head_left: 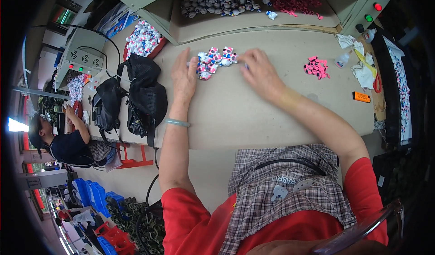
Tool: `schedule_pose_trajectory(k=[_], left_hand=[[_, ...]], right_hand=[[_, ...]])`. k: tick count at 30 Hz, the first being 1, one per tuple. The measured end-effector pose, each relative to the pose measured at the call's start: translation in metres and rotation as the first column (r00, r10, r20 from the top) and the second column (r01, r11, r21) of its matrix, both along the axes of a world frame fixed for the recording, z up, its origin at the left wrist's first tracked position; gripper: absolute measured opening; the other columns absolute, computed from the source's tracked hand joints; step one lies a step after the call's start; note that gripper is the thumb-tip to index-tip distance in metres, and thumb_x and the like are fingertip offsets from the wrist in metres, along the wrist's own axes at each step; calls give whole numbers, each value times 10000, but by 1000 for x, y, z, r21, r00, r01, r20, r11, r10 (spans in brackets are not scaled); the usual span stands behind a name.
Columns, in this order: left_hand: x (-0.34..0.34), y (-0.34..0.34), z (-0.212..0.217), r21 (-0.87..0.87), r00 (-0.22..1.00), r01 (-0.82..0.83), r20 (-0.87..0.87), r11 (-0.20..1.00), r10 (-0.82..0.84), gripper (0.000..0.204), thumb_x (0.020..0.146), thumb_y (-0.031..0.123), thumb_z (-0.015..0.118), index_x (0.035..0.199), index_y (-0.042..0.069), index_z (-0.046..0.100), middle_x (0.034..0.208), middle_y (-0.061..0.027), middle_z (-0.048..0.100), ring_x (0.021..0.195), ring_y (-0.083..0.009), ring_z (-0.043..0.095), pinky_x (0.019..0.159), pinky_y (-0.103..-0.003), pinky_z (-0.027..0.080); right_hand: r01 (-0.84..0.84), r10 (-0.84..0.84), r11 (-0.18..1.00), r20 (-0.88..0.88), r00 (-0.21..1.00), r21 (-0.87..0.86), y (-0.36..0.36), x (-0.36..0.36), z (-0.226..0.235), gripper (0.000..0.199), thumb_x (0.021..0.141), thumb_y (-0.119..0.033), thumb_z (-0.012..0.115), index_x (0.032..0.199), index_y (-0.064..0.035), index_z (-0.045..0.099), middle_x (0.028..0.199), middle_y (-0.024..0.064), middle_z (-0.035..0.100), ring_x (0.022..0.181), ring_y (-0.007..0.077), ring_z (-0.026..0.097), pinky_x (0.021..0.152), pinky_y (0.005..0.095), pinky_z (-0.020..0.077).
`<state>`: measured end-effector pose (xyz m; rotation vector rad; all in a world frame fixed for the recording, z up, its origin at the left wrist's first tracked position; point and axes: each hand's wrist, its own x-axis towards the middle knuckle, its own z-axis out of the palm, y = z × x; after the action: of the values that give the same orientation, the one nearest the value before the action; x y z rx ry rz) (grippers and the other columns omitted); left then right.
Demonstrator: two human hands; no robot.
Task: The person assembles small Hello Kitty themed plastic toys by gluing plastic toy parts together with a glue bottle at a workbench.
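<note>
A small pile of white, pink and blue figurines (216,62) lies on the table between my two hands. My left hand (185,77) stands on its edge at the pile's left side, fingers stretched out and thumb against the figurines. At the pile's right side is my right hand (262,73), its fingers bent toward the figurines and apart. A bluish-white bit shows by its fingertips, too blurred to name. To the right lies a heap of small pink pieces (316,68), apart from both hands.
An open-fronted box with lights (372,14) holds heaps of white and pink pieces at the back. Black bags (146,92) and a red tray of figurines (159,49) lie left. At right are a small bottle (341,60), cloths and an orange box (361,97). Another person works far left.
</note>
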<state>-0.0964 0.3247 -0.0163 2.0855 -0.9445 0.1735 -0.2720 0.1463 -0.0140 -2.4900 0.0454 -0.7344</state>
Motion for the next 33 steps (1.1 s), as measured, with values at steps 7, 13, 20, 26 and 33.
schedule_pose_trajectory(k=[7,13,20,26,33], left_hand=[[-22,-44,-9,31,986,67,154,997,-71,430,981,369,443,1153,25,635,1212,-166,598,1145,-339,520,984,-425,391],[-33,-66,-11,-163,983,-103,-170,981,75,454,1013,324,362,1060,-17,656,1121,-164,635,1015,-334,589,902,-401,456],[-43,-102,0,-628,521,-513,-770,586,-369,372,946,257,473,1117,-39,620,1068,-127,613,977,-245,593,862,-356,493],[-30,-107,-12,-693,367,-477,-716,540,-594,348,948,233,488,1219,21,537,1113,-105,576,1041,-243,573,925,-346,477],[10,-97,-43,-783,189,-406,-577,472,-794,318,934,189,523,1183,-3,573,1133,-122,593,1095,-238,556,945,-357,462]], right_hand=[[193,-184,974,82,980,-118,13,71,-16,393,898,-299,571,1219,-73,571,1284,137,513,1193,344,447,1039,434,366],[281,-283,957,18,959,68,25,71,-9,357,863,-286,607,1158,-85,605,1211,127,558,1171,321,474,1011,409,398],[349,-407,824,37,913,447,27,72,-7,277,826,-234,634,1070,-110,682,1183,119,568,1128,291,529,985,389,429],[234,-424,737,164,891,634,30,78,3,280,786,-191,658,1055,-118,684,1286,174,451,1145,344,507,997,400,420],[91,-433,698,317,844,710,42,76,27,281,778,-138,672,1056,-99,660,1300,175,423,1163,369,495,997,412,431]])
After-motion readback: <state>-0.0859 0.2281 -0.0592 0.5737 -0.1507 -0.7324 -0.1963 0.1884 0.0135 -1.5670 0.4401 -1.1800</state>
